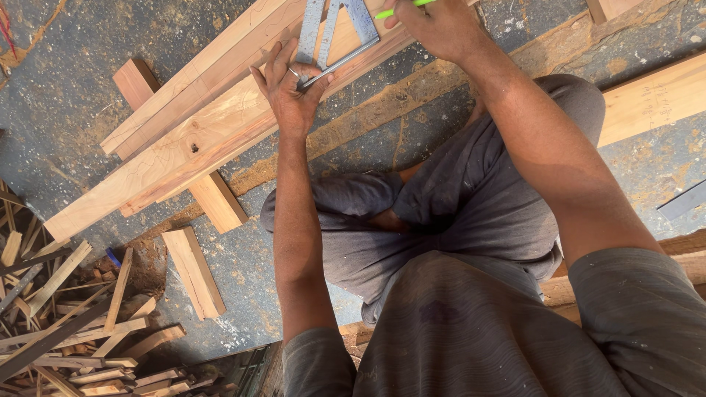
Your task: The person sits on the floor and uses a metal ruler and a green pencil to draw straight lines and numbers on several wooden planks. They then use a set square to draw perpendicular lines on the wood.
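Head view looks straight down on a person sitting on a dusty grey floor [66, 95], legs folded under grey trousers. 2 hands work at the top of the frame. The left hand [290, 88] lies flat with fingers spread, pressing a metal square [334, 37] down onto a long pale plank [213, 129]; a ring shows on 1 finger, and the thumb side touches the square's thin blade. The right hand [437, 26] is closed around a bright green pencil [401, 9], whose tip points toward the square's edge; the frame cuts off the top of this hand, so exactly where the pencil meets the wood is hard to tell.

The plank runs diagonally from lower left to upper right, stacked beside a second, similar plank. Both rest across a short wooden block [213, 198] that sticks out on either side. Another loose offcut [193, 272] lies on the floor just below it. A heap of thin wood scraps [66, 323] fills the lower left corner. On the right, a further beam [654, 99] lies beyond the person's knee, and a strip of grey metal [684, 200] sits near the right edge.
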